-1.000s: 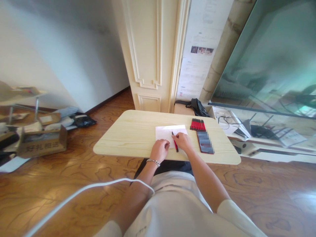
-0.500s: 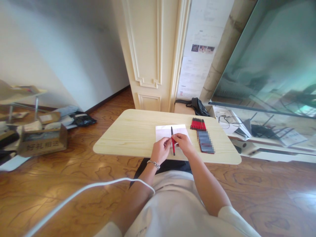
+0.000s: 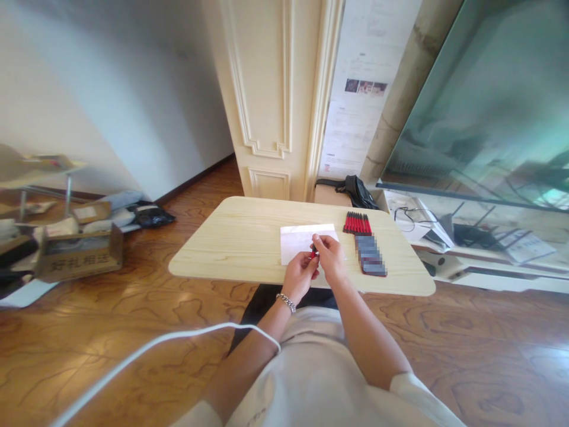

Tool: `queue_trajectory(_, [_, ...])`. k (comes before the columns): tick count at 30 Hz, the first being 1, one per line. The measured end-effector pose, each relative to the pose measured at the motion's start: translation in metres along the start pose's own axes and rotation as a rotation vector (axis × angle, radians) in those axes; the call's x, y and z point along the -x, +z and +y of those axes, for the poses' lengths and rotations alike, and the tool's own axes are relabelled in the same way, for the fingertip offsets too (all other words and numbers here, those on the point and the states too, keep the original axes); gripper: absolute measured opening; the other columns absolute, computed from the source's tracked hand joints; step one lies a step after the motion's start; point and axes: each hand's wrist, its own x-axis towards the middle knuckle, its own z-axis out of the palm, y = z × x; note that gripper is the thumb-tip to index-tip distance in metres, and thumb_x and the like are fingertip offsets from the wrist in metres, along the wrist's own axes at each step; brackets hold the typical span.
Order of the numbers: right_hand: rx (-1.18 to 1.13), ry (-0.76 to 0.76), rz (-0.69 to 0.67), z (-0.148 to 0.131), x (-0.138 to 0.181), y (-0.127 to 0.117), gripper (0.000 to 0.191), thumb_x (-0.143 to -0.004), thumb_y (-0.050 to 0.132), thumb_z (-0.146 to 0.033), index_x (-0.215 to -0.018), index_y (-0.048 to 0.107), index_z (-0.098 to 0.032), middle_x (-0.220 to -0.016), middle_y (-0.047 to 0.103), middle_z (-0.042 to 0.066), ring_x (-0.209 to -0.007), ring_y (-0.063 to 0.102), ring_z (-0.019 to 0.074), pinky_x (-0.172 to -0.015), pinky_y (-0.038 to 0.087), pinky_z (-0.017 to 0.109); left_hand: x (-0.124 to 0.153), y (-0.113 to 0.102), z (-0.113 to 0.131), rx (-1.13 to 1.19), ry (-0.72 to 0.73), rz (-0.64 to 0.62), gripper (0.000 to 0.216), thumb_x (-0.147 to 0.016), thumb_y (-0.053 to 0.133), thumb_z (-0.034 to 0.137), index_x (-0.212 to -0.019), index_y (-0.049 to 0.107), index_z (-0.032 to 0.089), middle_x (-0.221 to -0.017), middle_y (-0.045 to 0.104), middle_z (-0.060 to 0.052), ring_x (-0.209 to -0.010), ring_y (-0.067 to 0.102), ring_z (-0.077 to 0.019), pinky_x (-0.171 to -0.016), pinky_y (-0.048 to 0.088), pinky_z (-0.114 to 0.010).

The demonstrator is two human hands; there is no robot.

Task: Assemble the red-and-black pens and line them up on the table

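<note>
Both hands meet over the near edge of a white sheet of paper (image 3: 293, 243) on a small pale wooden table (image 3: 226, 237). A red and black pen (image 3: 313, 252) is between them, mostly covered by fingers. My left hand (image 3: 300, 271) is closed round its lower, red part. My right hand (image 3: 329, 252) pinches the black upper part from above. To the right lies a row of several red and black pens (image 3: 357, 223), side by side. A phone-like flat object (image 3: 371, 255), its face blurred out, lies just nearer than the row.
A black bag (image 3: 358, 191) rests behind the table's far edge. Right of it stands a low white cabinet (image 3: 498, 276) with cables and papers, under a large screen (image 3: 489, 107). Cardboard boxes (image 3: 80, 254) and parcels lie on the floor at left. A white cable (image 3: 178, 335) crosses in front of me.
Both hands have shifted slightly, and the right has moved up to the pen's black end. Half a second ago the pen showed nearly full length; now fingers cover most of it.
</note>
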Motion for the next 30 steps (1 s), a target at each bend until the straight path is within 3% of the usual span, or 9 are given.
queue_trajectory(5, [0.07,-0.06,-0.005,0.0,0.004,0.006,0.04,-0.079,0.053,-0.055,-0.07,0.062,-0.016,-0.063,0.061,0.003,-0.055,0.052,0.012,-0.051,0.039,0.023,0.004,0.005,-0.002,0.09,-0.028,0.033,0.036,-0.08,0.06,0.05,-0.071,0.055,0.015,-0.053,0.045,0.004,-0.042,0.036,-0.0051,-0.039,0.024,-0.019])
queue_trajectory(9, [-0.136,0.042,-0.069,0.004,0.005,0.008,0.039,-0.08,0.053,-0.054,-0.078,0.063,-0.016,-0.065,0.06,0.002,-0.05,0.05,0.0104,-0.045,0.038,0.022,0.008,0.01,-0.002,0.349,-0.16,-0.005,0.04,-0.077,0.064,0.05,-0.064,0.047,0.016,-0.052,0.04,0.006,-0.039,0.026,-0.0025,-0.038,0.017,-0.018])
queue_trajectory(13, [-0.281,0.185,-0.176,0.005,0.004,0.003,0.042,-0.079,0.054,-0.056,-0.084,0.063,-0.016,-0.068,0.063,0.004,-0.05,0.052,0.0109,-0.041,0.037,0.022,0.01,0.01,-0.001,0.381,-0.167,-0.023,0.038,-0.074,0.067,0.049,-0.071,0.054,0.014,-0.057,0.05,0.002,-0.042,0.036,-0.0037,-0.039,0.021,-0.018])
queue_trajectory(18, [-0.238,0.156,-0.142,0.004,0.003,-0.002,0.038,-0.071,0.066,-0.053,-0.074,0.059,-0.016,-0.065,0.061,0.001,-0.044,0.045,0.0071,-0.034,0.03,0.019,0.009,0.009,-0.001,0.315,-0.135,-0.002,0.036,-0.073,0.068,0.047,-0.075,0.06,0.012,-0.063,0.058,-0.002,-0.047,0.046,-0.0063,-0.044,0.031,-0.02])
queue_trajectory(23, [-0.334,0.276,-0.293,0.007,0.004,-0.005,0.043,-0.076,0.059,-0.056,-0.093,0.061,-0.017,-0.072,0.063,0.003,-0.038,0.044,0.0067,-0.028,0.025,0.019,0.01,0.009,-0.001,0.39,-0.166,-0.012,0.037,-0.071,0.07,0.047,-0.07,0.059,0.012,-0.062,0.058,-0.003,-0.047,0.046,-0.0066,-0.043,0.029,-0.02])
queue_trajectory(27, [-0.299,0.219,-0.217,0.012,0.003,-0.005,0.039,-0.072,0.067,-0.051,-0.088,0.06,-0.017,-0.07,0.063,0.002,-0.037,0.043,0.0057,-0.029,0.027,0.018,0.011,0.008,0.0,0.374,-0.156,-0.013,0.035,-0.071,0.07,0.046,-0.072,0.059,0.012,-0.063,0.057,-0.003,-0.048,0.046,-0.0064,-0.043,0.028,-0.019])
queue_trajectory(30, [-0.298,0.236,-0.253,0.013,0.002,-0.006,0.039,-0.072,0.066,-0.051,-0.087,0.062,-0.015,-0.072,0.065,0.004,-0.039,0.046,0.0073,-0.03,0.029,0.019,0.01,0.007,-0.001,0.371,-0.162,-0.004,0.036,-0.071,0.07,0.046,-0.074,0.059,0.012,-0.064,0.058,-0.003,-0.048,0.045,-0.0059,-0.043,0.026,-0.019])
